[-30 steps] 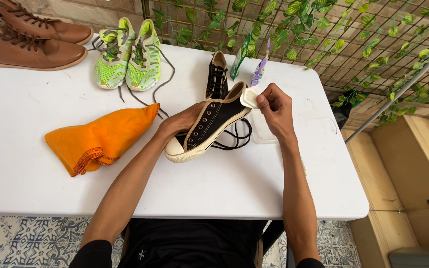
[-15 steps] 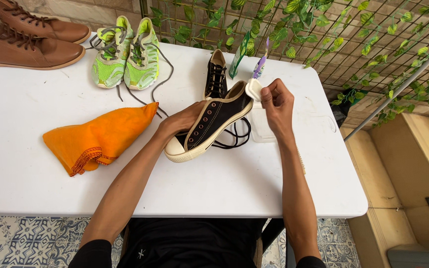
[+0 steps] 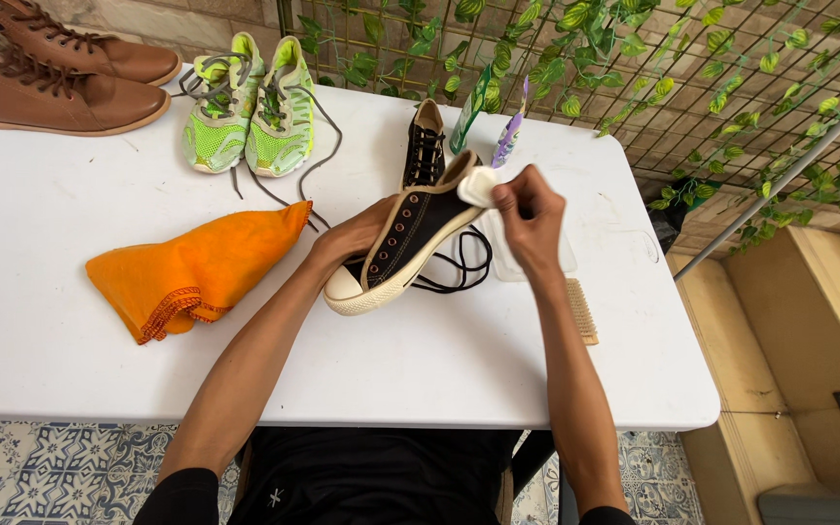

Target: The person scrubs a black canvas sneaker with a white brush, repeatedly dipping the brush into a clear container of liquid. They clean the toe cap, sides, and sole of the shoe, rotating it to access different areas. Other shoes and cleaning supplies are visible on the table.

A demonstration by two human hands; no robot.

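My left hand grips a black canvas sneaker with a cream sole, tilted on its side above the white table. My right hand pinches a small white pad against the sneaker's heel. The matching black sneaker stands upright behind it. Loose black laces lie under the held shoe.
An orange cloth lies to the left. Green running shoes and brown leather shoes sit at the back left. A green tube, a purple bottle, a wooden brush and a clear tray sit at right.
My right hand and the white pad have shifted slightly along the sneaker's heel. The left hand keeps the same hold on the shoe.
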